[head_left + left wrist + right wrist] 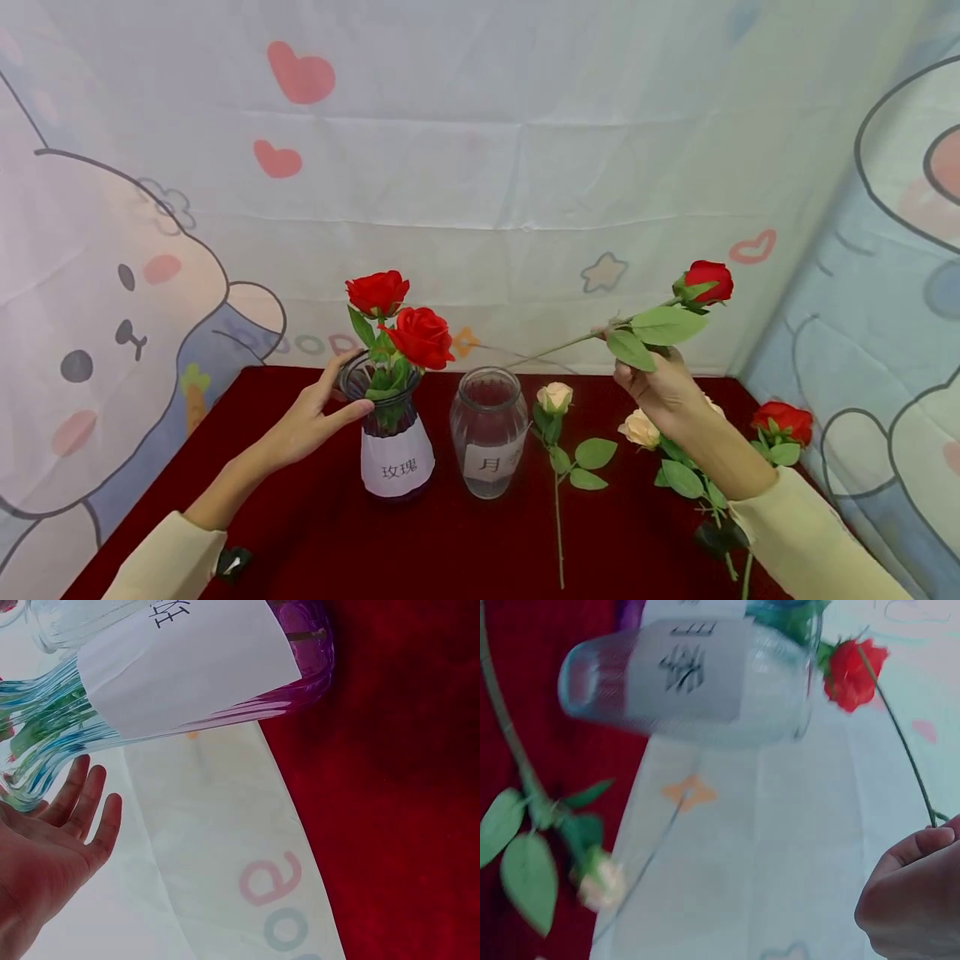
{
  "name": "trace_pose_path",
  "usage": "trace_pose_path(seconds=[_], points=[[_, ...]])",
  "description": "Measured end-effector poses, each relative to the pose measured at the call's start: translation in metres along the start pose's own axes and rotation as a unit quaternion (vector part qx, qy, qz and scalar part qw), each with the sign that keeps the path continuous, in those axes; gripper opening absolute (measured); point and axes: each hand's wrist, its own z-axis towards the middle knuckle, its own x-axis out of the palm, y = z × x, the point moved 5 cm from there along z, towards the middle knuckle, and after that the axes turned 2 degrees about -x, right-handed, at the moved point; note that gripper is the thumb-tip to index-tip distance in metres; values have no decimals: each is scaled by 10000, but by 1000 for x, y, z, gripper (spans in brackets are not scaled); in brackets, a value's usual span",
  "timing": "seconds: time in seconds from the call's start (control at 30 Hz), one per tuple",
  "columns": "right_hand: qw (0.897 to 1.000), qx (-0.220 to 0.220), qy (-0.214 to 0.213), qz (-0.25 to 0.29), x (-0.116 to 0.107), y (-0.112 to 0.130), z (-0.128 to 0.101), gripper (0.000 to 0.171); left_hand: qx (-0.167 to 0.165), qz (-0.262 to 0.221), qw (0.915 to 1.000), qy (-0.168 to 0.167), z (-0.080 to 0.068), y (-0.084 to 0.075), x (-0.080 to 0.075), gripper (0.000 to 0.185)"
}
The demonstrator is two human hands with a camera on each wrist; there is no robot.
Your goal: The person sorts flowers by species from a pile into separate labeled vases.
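My left hand (pixel 333 400) reaches to a purple-blue glass vase (pixel 396 454) with a white label and two red roses (pixel 420 336) in it. The thumb touches the vase's neck and the straight fingers lie beside its rim; in the left wrist view the fingers (pixel 82 802) are spread by the glass vase (pixel 45 727). My right hand (pixel 648 375) pinches the stem of a red rose (pixel 708 282) and holds it in the air, bloom up to the right, with the thin stem end slanting down-left above a clear labelled jar (pixel 487 433). The right wrist view shows the hand (pixel 915 892) gripping the stem (pixel 907 750).
On the dark red tablecloth (pixel 315 533) a cream rose (pixel 555 398) lies right of the jar. Another cream rose (pixel 639 429) and a red rose (pixel 783 421) lie under and beyond my right arm. Cartoon-print cloth walls (pixel 525 167) close in the back and both sides.
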Motion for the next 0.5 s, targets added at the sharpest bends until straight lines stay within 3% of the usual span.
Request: trace_pose_path(seconds=[0.1, 0.23, 0.5], points=[[9999, -62, 10, -139, 18, -8, 5, 21, -58, -29, 10000, 20, -1, 3, 2, 72], [9974, -160, -20, -706, 40, -17, 11, 19, -37, 16, 10000, 14, 1, 6, 4, 71], [9799, -591, 29, -1907, 67, -25, 22, 11, 30, 44, 10000, -47, 6, 3, 3, 70]])
